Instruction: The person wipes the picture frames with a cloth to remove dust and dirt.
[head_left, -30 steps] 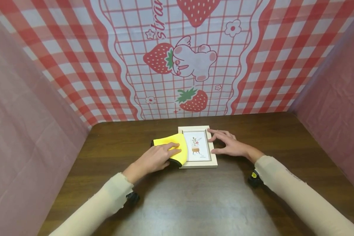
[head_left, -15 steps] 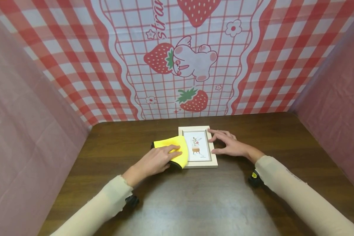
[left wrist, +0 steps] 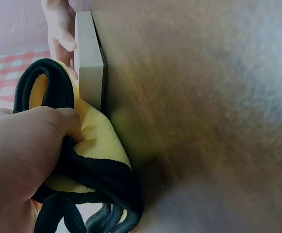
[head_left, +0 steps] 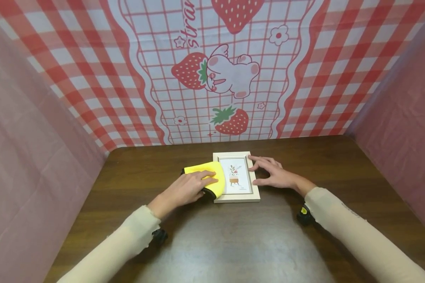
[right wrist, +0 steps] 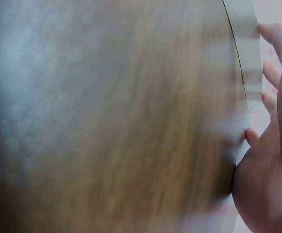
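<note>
A cream picture frame [head_left: 236, 197] with a plant print lies flat on the table in the head view. My left hand [head_left: 182, 190] holds a folded yellow cloth [head_left: 212, 173] with black edging, which covers the frame's left side. In the left wrist view, the thumb of the left hand [left wrist: 26, 150] presses on the bunched cloth [left wrist: 99, 133], against the frame's side [left wrist: 91, 73]. My right hand [head_left: 274, 175] rests with spread fingers along the frame's right border. Its fingertips [right wrist: 267, 30] touch the frame's edge [right wrist: 247, 53] in the right wrist view.
Brown wood-grain table [head_left: 230, 243] lies under everything. A red and white checked curtain [head_left: 92, 51] with strawberries hangs at its back edge, and pink cloth walls [head_left: 32, 149] stand on both sides.
My left hand and the cloth slid slightly toward me along the frame's left side, then back up a little. The right hand stays at the frame's right edge.
</note>
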`<state>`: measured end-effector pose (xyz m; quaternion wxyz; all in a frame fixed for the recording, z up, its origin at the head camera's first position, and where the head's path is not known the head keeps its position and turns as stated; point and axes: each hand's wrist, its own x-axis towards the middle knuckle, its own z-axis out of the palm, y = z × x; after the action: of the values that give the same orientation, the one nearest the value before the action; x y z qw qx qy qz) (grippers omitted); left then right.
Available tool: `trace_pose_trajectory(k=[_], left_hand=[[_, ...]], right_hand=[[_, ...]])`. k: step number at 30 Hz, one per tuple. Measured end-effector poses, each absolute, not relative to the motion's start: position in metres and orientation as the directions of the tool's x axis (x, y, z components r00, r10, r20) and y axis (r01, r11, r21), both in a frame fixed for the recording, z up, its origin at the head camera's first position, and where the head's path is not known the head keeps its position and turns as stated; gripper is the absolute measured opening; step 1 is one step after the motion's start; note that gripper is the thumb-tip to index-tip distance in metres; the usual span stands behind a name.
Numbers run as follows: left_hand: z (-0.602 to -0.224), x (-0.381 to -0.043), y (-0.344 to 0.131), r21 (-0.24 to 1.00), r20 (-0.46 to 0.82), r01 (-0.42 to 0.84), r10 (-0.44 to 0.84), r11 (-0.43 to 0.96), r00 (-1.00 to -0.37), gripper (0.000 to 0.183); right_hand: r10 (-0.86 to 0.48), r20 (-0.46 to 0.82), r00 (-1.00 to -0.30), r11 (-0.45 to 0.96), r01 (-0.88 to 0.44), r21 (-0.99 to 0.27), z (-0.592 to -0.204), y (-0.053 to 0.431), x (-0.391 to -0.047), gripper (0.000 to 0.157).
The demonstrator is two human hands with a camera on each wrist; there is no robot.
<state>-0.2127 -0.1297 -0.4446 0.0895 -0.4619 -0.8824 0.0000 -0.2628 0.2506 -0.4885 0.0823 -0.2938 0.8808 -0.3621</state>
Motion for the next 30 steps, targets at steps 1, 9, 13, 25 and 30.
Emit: trace_pose_trajectory(k=[1, 9, 13, 25, 30], left_hand=[[-0.445, -0.214, -0.130, -0.083, 0.160, 0.815, 0.814, 0.574, -0.558, 0.060], [-0.442, -0.226, -0.127, -0.062, 0.148, 0.796, 0.794, 0.602, -0.589, 0.057], [-0.441, -0.234, -0.124, -0.036, 0.114, 0.775, 0.773, 0.631, -0.624, 0.056], [-0.442, -0.255, -0.121, -0.001, 0.139, 0.752, 0.745, 0.659, -0.652, 0.056], [-0.441, -0.261, -0.120, 0.017, 0.141, 0.747, 0.738, 0.664, -0.659, 0.056]], right_hand=[[-0.579, 0.073, -0.812, 0.564, -0.463, -0.683, -0.490, 0.250, -0.263, 0.041], [-0.575, 0.079, -0.814, 0.567, -0.466, -0.679, -0.493, 0.253, -0.264, 0.038], [-0.573, 0.076, -0.816, 0.568, -0.462, -0.681, -0.493, 0.252, -0.264, 0.037], [-0.554, 0.045, -0.831, 0.584, -0.427, -0.691, -0.493, 0.251, -0.264, 0.036], [-0.552, 0.051, -0.833, 0.590, -0.432, -0.682, -0.494, 0.251, -0.264, 0.035]])
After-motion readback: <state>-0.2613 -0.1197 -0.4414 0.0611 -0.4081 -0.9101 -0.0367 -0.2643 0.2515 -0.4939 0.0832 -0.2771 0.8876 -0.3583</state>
